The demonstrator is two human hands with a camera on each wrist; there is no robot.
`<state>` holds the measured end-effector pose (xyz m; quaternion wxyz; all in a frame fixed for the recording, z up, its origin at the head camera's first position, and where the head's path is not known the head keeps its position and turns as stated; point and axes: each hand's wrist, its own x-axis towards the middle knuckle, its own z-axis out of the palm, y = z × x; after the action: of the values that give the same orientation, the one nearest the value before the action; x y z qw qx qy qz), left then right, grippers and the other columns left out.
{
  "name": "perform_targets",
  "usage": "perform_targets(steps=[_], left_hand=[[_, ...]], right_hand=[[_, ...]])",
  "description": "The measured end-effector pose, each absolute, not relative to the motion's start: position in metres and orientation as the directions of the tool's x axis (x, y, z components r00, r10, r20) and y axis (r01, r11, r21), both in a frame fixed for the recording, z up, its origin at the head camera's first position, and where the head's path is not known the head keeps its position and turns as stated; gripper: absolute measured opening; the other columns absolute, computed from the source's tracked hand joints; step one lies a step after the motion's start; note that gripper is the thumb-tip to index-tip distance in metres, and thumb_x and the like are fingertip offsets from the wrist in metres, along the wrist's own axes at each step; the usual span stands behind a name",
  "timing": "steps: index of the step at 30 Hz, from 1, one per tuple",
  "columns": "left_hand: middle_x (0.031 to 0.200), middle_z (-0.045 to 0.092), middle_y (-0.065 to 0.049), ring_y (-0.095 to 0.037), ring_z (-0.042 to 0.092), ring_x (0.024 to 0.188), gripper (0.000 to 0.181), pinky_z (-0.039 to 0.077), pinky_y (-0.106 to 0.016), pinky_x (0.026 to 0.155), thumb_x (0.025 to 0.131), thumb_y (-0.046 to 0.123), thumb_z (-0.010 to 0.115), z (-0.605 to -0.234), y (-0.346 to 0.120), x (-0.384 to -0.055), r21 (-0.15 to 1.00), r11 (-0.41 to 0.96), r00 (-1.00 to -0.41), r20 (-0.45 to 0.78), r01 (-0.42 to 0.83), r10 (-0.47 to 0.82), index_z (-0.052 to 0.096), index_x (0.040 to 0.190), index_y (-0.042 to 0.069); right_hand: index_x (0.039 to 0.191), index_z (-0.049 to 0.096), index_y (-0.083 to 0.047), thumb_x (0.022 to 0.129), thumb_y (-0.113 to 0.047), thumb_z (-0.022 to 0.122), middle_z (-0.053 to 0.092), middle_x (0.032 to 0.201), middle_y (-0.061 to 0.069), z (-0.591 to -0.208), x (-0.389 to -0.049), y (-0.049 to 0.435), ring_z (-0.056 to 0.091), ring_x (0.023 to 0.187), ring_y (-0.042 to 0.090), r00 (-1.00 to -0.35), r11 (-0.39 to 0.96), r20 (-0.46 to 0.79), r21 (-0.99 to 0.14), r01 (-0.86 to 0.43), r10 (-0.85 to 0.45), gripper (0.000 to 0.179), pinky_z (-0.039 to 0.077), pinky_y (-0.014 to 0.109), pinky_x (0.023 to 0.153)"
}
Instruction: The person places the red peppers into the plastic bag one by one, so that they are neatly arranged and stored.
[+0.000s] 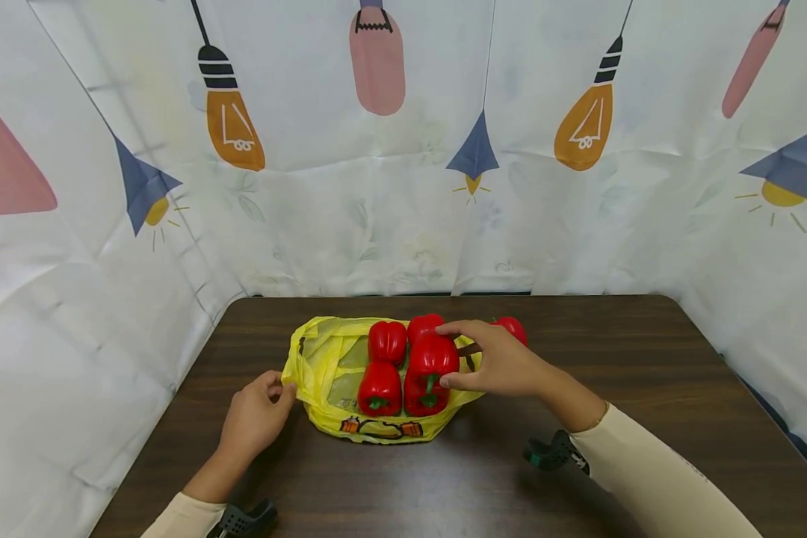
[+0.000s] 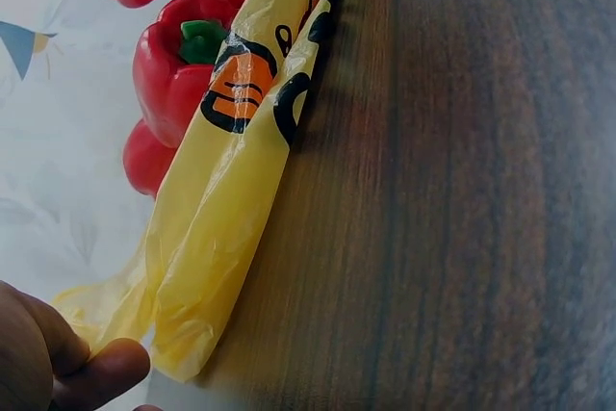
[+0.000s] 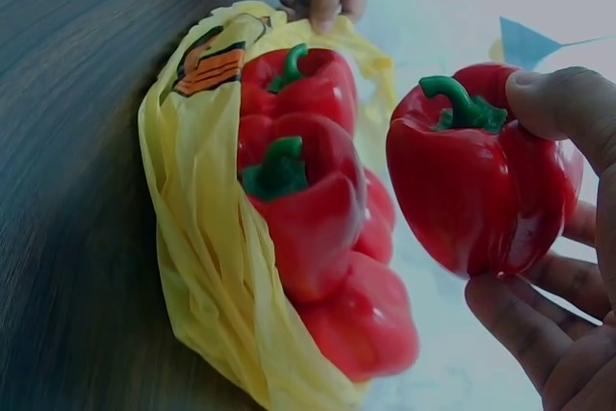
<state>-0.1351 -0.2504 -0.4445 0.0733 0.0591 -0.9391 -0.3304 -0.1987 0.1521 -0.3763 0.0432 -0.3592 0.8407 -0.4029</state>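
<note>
My right hand (image 1: 504, 362) grips a glossy red bell pepper (image 1: 433, 351) between thumb and fingers, held above the bag's right side. In the right wrist view this pepper (image 3: 462, 180) has its green stem up, with the thumb against its upper side. Below it lies an open yellow plastic bag (image 1: 319, 373) with several red bell peppers (image 1: 379, 388) inside. My left hand (image 1: 257, 415) pinches the bag's left edge between thumb and fingers, as the left wrist view shows of the thumb and finger (image 2: 106, 368).
Another red bell pepper (image 1: 512, 327) is on the dark wooden table (image 1: 619, 359), partly behind my right hand. A white curtain (image 1: 403, 224) with printed lamps and bulbs surrounds the table's back and sides. Orange and black print marks the bag's front.
</note>
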Motion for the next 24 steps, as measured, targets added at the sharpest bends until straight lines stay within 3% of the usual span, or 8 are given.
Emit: perform_targets(steps=[8,17,24], left_hand=[[0.072,0.070,0.000,-0.018,0.047,0.050,0.027,0.035,-0.030,0.047,0.101,0.024,0.062,-0.444,-0.251,-0.135,0.624,0.779,-0.982,0.098,-0.063,-0.159,0.067,0.116,0.003],[0.074,0.071,0.000,-0.018,0.047,0.050,0.026,0.035,-0.030,0.047,0.101,0.024,0.063,-0.445,-0.251,-0.135,0.622,0.780,-0.982,0.103,-0.063,-0.161,0.068,0.115,0.002],[0.074,0.071,-0.001,-0.018,0.047,0.049,0.027,0.034,-0.029,0.046,0.100,0.024,0.063,-0.444,-0.250,-0.135,0.626,0.778,-0.982,0.107,-0.058,-0.159,0.068,0.115,0.002]], right_hand=[[0.141,0.058,-0.019,0.080,-0.036,0.089,0.058,0.138,-0.005,-0.377,-0.199,0.139,0.060,0.117,0.017,-0.751,0.438,0.186,-0.714,-0.547,-0.634,0.071,0.055,0.038,0.091],[0.141,0.058,-0.021,0.079,-0.036,0.089,0.059,0.136,-0.005,-0.378,-0.201,0.123,0.059,0.113,0.018,-0.742,0.438,0.199,-0.699,-0.565,-0.640,0.071,0.055,0.047,0.090],[0.142,0.057,-0.023,0.080,-0.040,0.088,0.059,0.136,-0.008,-0.376,-0.201,0.112,0.060,0.112,0.015,-0.744,0.455,0.172,-0.696,-0.556,-0.646,0.071,0.056,0.035,0.084]])
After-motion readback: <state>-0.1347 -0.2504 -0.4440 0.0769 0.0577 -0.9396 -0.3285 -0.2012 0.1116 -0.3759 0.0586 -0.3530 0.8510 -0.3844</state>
